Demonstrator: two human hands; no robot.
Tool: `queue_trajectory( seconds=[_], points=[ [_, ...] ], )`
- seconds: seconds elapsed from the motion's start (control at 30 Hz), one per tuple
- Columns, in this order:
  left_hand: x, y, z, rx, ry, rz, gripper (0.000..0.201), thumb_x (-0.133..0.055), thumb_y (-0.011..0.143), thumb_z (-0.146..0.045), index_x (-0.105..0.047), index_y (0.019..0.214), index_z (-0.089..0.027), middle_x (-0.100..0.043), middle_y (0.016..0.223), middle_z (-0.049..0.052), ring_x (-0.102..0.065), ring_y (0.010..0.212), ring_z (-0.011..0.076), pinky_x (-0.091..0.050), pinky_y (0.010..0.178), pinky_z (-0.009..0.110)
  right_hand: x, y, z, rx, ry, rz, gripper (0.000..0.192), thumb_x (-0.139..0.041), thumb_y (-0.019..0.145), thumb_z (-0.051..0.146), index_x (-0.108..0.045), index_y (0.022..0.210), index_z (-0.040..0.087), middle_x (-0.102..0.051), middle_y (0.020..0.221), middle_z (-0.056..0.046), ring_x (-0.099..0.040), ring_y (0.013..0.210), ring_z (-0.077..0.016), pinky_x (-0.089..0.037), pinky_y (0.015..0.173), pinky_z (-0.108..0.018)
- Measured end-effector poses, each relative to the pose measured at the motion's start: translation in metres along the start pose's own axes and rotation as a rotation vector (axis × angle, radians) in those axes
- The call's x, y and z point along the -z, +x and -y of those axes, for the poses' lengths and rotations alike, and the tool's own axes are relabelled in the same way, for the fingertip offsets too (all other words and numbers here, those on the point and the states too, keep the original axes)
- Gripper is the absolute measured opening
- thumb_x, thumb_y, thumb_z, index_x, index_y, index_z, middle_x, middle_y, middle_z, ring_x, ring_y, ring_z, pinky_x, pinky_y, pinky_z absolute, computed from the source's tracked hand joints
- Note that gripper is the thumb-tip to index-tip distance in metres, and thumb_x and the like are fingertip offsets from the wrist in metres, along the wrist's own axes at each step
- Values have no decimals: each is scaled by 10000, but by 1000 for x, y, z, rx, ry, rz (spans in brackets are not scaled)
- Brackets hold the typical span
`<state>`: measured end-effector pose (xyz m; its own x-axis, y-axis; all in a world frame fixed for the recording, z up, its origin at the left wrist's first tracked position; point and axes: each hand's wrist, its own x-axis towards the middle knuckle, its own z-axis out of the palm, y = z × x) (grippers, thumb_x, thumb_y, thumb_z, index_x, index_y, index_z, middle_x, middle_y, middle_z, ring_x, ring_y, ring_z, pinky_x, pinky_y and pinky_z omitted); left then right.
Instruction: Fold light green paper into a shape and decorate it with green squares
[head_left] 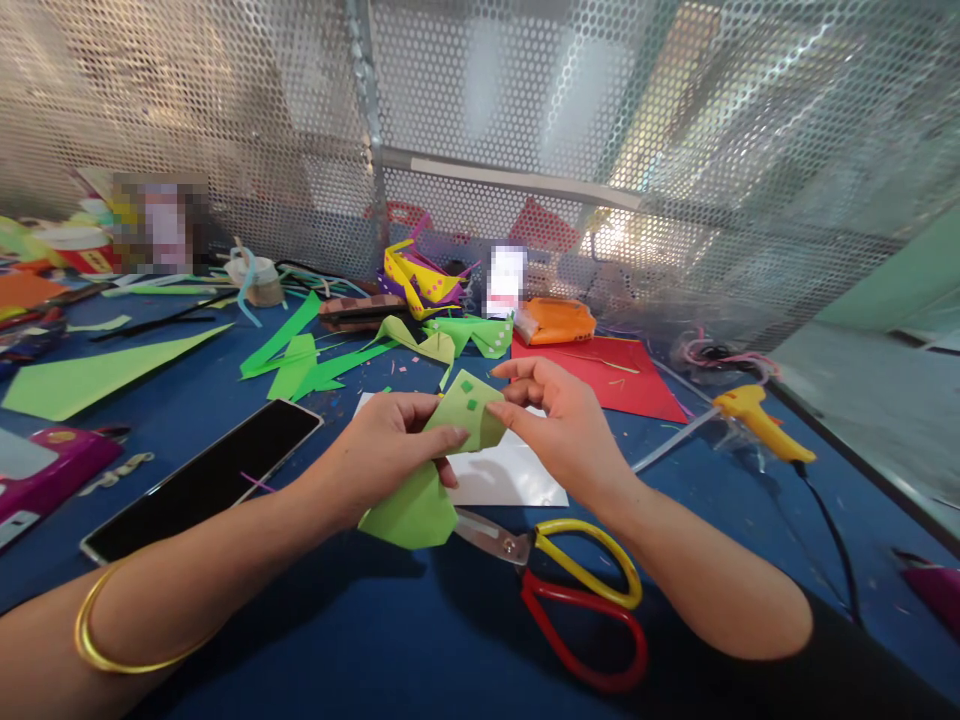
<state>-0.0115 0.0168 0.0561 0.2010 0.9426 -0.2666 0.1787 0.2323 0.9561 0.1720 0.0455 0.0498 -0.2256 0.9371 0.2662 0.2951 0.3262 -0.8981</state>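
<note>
My left hand (397, 435) pinches a light green folded piece (480, 425), paper or felt, that carries two small dark green squares. Its thumb lies across the front, and a wider light green flap (416, 510) hangs below the fingers. My right hand (562, 415) is at the piece's right edge; its thumb tip touches there, while the curled fingers stay apart from the thumb with nothing visible between them. Under both hands lies a white sheet (517, 470). Scissors (517, 550) with one yellow and one red handle rest just below, blade tips hidden by the flap.
A yellow glue gun (765, 425) with a black cord lies right. Red sheets (630, 375) and an orange packet (559, 320) are behind my hands. Green scraps (300, 365), a dark-screened phone (202, 485) and a purple tool (52, 475) lie left. Perforated metal panel (480, 100) borders the back.
</note>
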Motion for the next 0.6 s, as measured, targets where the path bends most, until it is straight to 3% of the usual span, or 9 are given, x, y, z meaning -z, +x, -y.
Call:
queue_trajectory(
  seconds=[0.1,0.2,0.3,0.37,0.5,0.6],
  points=[
    [1,-1,-2,-8,29,-42,211,-685,750,-364,-700,840,-173,-674,543,4,-552,413,117,-445,412,205,21,9,2,133,-239,-42,234,-624,828,289,-595,1026,167,-711,879,-54,-667,839,-191,-505,770,-347],
    [3,-1,-3,-31,30,-80,203,-687,752,-364,-692,809,-169,-679,560,6,-558,428,107,-431,416,189,65,17,-2,220,-692,-244,253,-600,839,272,-616,1067,165,-717,988,-98,-671,913,-249,-488,820,-405],
    [3,0,-4,-27,19,-87,227,-693,748,-384,-694,816,-167,-674,563,5,-558,424,108,-421,412,192,124,13,-16,59,-1220,-343,326,-544,845,241,-615,1143,132,-679,1114,-176,-651,986,-326,-458,813,-439],
    [3,1,-3,-12,9,-88,253,-699,744,-403,-697,835,-167,-670,563,5,-554,414,111,-418,404,199,161,2,-29,-168,-1495,-226,340,-508,833,227,-624,1132,114,-665,1119,-228,-642,995,-348,-433,777,-435],
    [3,3,0,1,5,-88,283,-705,744,-421,-697,865,-165,-676,582,12,-556,420,116,-417,402,203,211,-24,-55,-366,-1517,-141,183,-555,750,248,-687,737,121,-690,869,-268,-668,721,-328,-373,588,-398],
    [3,4,0,1,0,-79,279,-707,747,-409,-695,869,-159,-681,593,19,-564,436,114,-420,417,201,226,-34,-77,-421,-1488,-172,179,-555,724,242,-677,653,131,-685,791,-258,-657,628,-314,-349,539,-389]
  ],
)
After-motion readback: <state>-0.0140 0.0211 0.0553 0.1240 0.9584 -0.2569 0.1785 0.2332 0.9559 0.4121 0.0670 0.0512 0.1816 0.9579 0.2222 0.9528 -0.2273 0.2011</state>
